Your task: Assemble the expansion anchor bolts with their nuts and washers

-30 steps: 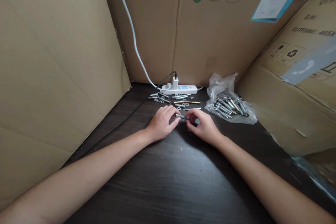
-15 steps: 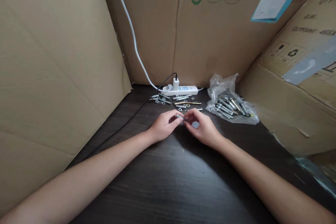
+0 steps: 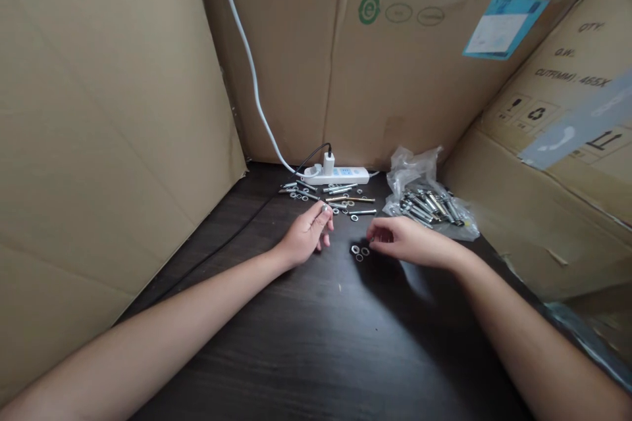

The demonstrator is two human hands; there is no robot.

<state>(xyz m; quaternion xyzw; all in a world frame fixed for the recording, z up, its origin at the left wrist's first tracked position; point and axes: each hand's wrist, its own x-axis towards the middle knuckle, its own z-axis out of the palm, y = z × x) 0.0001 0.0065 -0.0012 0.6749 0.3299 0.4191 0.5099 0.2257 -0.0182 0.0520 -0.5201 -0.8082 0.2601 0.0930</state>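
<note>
My left hand (image 3: pixel 305 235) is closed on a bolt, whose silver end (image 3: pixel 324 208) shows between thumb and forefinger; the rest is hidden in the hand. To the right, my right hand (image 3: pixel 407 240) hovers low over the table with its thumb and fingers drawn together. Whether something small sits in that pinch is hard to make out. Just left of its fingertips lie a nut (image 3: pixel 355 250) and two rings, a washer (image 3: pixel 365 252) and a thinner ring (image 3: pixel 359 258).
Several loose bolts (image 3: pixel 363 212) and washers lie in front of a white power strip (image 3: pixel 340 179) with a plug and cables. A clear plastic bag (image 3: pixel 412 168) of bolts stands behind my right hand. Cardboard boxes (image 3: pixel 291 66) wall in the dark table (image 3: pixel 296 342).
My hands have come apart. The right one moved right, and the nut and rings beside it are now in view. My left hand keeps the bolt, turned end-up. The camera view shifted slightly.
</note>
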